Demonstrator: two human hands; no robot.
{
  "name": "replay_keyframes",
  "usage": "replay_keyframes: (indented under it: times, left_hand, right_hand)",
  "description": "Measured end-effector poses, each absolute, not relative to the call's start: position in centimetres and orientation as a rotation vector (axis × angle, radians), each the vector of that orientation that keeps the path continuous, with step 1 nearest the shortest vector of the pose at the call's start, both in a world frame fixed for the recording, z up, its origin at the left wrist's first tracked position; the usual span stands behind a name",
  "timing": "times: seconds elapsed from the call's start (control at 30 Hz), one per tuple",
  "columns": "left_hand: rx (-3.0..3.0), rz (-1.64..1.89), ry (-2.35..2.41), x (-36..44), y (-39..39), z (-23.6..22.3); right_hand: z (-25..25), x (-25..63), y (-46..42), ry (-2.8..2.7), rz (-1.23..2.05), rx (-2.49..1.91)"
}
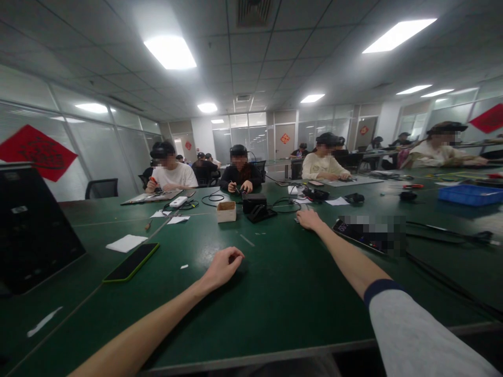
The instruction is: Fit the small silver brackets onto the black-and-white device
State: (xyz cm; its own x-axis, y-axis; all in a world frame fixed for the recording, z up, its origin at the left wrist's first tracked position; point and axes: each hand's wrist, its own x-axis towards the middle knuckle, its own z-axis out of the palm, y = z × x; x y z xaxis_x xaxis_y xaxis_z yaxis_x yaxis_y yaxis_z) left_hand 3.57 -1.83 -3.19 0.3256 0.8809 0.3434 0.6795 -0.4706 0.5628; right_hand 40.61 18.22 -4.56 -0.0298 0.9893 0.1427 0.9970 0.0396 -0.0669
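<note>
My left hand (223, 266) rests on the green table (275, 293) in a loose fist, fingers curled under, with nothing visible in it. My right hand (309, 218) is stretched far forward over the table, its fingers reaching down onto a small item that I cannot make out. A phone with a lit screen (359, 234) lies just right of that hand. A small cardboard box (226, 211) and a black device (255, 205) with cables stand beyond both hands.
A phone in a green case (131, 262) and a white paper (126, 243) lie to the left, by a dark laptop lid (31, 230). A blue tray (469, 194) sits far right. Several people work along the far side. Black cables (444, 235) run on the right.
</note>
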Motion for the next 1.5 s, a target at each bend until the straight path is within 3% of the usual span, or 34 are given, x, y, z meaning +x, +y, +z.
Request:
replay_keyframes:
  times: [1.5]
  left_hand:
    - [2.319, 0.835, 1.38, 3.5, -1.7, -3.2]
  right_hand:
    - [-3.8, 41.6, 18.2, -1.999, -0.082, -2.09]
